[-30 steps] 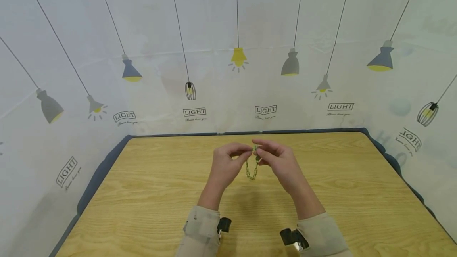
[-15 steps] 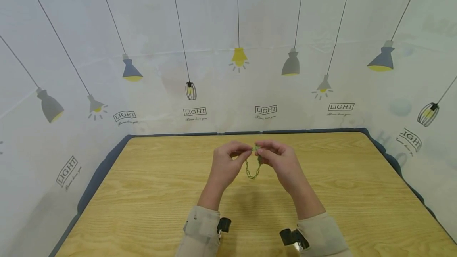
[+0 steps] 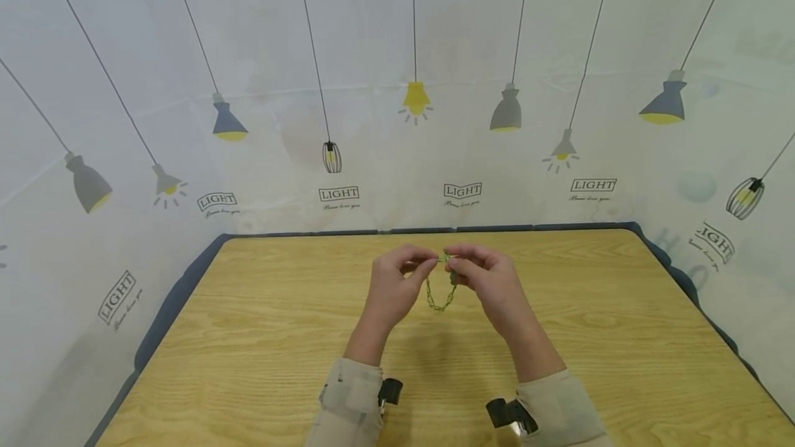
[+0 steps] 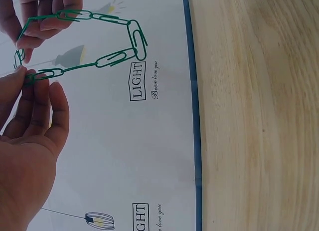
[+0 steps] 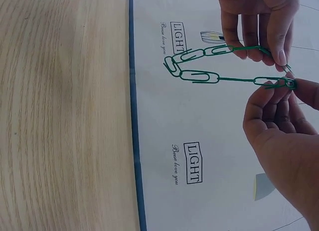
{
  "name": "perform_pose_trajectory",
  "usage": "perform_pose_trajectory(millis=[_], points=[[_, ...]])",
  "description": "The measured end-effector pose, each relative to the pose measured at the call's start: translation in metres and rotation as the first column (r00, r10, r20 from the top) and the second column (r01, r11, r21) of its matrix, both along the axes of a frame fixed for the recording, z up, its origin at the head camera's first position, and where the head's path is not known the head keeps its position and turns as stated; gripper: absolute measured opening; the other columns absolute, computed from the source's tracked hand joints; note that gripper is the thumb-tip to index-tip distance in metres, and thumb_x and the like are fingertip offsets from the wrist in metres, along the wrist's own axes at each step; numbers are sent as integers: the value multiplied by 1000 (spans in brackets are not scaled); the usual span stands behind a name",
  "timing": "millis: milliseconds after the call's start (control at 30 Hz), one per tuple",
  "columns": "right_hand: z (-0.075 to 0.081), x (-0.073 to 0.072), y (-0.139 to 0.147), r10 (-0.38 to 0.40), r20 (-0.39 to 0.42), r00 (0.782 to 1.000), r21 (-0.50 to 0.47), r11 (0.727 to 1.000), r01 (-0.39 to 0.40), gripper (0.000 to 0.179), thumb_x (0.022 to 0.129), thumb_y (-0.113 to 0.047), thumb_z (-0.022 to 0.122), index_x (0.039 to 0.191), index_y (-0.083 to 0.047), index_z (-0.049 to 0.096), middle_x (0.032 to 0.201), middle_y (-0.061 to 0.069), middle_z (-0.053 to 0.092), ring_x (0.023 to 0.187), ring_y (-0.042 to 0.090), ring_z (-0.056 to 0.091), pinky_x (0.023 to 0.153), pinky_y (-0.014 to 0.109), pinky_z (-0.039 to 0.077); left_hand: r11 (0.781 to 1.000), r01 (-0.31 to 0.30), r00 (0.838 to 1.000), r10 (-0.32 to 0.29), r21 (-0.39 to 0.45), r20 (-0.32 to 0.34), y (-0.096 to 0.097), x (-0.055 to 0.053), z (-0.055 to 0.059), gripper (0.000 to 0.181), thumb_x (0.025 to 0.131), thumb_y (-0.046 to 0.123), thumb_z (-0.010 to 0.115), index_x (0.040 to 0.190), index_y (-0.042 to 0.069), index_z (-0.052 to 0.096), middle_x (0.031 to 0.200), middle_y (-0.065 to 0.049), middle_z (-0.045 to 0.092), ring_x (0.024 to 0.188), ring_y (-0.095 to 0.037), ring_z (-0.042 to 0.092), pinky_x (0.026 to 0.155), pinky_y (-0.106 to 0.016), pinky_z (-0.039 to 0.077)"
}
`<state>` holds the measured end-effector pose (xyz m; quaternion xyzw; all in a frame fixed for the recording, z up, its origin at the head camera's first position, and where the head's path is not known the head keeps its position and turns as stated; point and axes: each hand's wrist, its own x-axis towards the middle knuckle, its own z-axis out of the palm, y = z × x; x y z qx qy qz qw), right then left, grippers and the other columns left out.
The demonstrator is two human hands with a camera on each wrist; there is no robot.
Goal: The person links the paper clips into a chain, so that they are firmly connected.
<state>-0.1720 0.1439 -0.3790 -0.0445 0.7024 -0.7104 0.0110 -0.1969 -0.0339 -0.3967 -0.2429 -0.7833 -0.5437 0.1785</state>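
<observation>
A chain of green paper clips (image 3: 439, 308) hangs in a loop between both hands, above the table. My left hand (image 3: 397, 283) pinches one end between thumb and fingertips. Opposite it, my right hand (image 3: 491, 285) pinches the other end, the fingertips of both hands close together. In the left wrist view the paper clip chain (image 4: 114, 59) droops away from the fingers, its links joined end to end. The right wrist view has the same chain (image 5: 199, 76), with the end links partly hidden by the fingertips.
The wooden table (image 3: 279, 323) spreads below the hands, with a dark blue edge (image 3: 335, 234) at its back. A pale backdrop (image 3: 373, 33) printed with lamps and the word LIGHT surrounds it on the sides and back. Each sleeved wrist carries a black camera mount (image 3: 390, 390).
The right hand has shifted slightly to the right and its raised index finger has come down onto the clip. The hanging loop has widened a little. The left hand stays almost still.
</observation>
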Motion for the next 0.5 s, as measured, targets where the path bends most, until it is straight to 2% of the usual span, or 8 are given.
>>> perform_pose_trajectory(millis=[267, 500], points=[[-1, 1, 0, 5, 0, 1000, 17, 1000, -5, 32, 99, -20, 59, 125, -2, 63, 107, 4, 66, 96, 15, 64, 88, 28, 55, 1000, -7, 1000, 7, -7, 13, 0, 0, -1, 8, 93, 17, 68, 95, 12, 74, 94, -2, 74, 88, -11, 69, 81, -31, 59], [-2, 0, 0, 6, 2, 1000, 8, 1000, -6, 27, 98, -20, 60, 119, -4, 66, 103, 7, 66, 87, 16, 62, 85, 29, 56, 1000, -17, 1000, 17, -9, 5, 0, 0, 0, 7, 93, 15, 68, 95, 12, 74, 93, -1, 74, 87, -11, 69, 79, -31, 59]])
